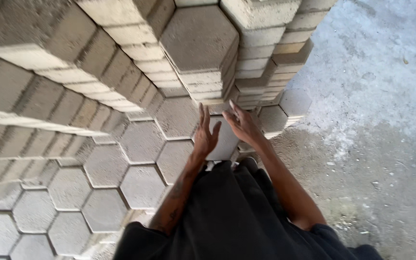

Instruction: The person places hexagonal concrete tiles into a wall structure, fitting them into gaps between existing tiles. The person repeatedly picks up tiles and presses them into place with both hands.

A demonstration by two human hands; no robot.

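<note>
Both hands, left hand [205,132] and right hand [240,124], fingers spread and empty, flank the hexagonal paver [222,144] lying flat just below them.

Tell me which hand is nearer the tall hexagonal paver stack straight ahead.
Right, narrowly. The right hand reaches up just below the tall hexagonal paver stack, fingertips near its base. The left hand sits lower, over the hexagonal paver between both hands.

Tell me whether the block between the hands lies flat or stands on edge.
Flat. The block shows its broad hexagonal face upward, level with neighbouring pavers; both hands hover open over it.
</note>
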